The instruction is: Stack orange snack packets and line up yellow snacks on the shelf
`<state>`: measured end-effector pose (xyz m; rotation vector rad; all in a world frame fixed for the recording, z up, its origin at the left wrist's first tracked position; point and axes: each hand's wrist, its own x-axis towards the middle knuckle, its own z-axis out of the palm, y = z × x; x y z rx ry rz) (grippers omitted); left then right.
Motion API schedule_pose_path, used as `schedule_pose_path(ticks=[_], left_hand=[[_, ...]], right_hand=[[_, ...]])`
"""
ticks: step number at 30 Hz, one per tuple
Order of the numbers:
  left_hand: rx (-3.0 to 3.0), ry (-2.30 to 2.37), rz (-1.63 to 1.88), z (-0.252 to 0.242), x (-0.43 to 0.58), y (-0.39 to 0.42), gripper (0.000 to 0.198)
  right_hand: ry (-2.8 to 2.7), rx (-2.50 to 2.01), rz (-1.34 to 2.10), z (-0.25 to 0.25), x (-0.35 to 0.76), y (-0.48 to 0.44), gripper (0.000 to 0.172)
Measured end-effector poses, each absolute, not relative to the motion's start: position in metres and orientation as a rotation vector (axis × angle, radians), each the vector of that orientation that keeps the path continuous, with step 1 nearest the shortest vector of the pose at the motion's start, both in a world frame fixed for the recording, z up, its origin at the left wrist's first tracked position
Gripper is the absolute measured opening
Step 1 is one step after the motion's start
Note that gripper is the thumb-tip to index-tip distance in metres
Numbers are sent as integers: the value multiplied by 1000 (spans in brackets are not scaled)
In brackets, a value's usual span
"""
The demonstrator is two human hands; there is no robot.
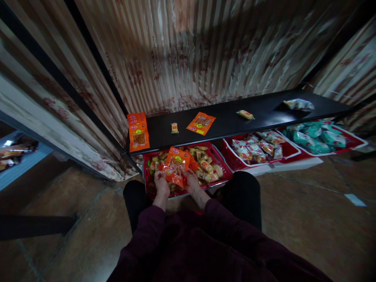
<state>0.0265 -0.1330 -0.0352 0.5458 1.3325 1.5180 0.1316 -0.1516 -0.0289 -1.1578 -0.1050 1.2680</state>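
Note:
Both my hands hold an orange snack packet (176, 165) by its sides, over a red basket (225, 172) full of small yellowish wrapped snacks (206, 166). My left hand (161, 185) has its fingers closed on the packet's lower left edge. At the lower right edge, my right hand (194, 184) grips it; part of another orange packet (192, 161) shows just behind. On the black shelf (223, 125) above lie a stack of orange packets (138, 132) at the left end, a small wrapped snack (174, 128) and one flat orange packet (201, 123).
Farther right on the shelf lie a yellow wrapped snack (245, 114) and a clear-and-white packet (299, 104). Below stand a red basket of white-and-red packets (255, 149) and one of green packets (319, 136). A dark shelf post (102, 74) rises at left, before a striped curtain (188, 51).

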Motion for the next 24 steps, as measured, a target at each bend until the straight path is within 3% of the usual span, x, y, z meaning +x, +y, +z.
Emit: schedule_pose_path(ticks=[6,13,24], left_hand=[[391,1295,1373,-27,19,-134,25],[601,1282,1135,-19,13,-124,32],[666,1332,1177,-20,15,-109,32]], right_hand=[[-216,-1175,1243,-30,141,-157,23],[-307,-1152,1305,-28,151,-163,25],[-400,-1271,1348,-29,155,-165,23]])
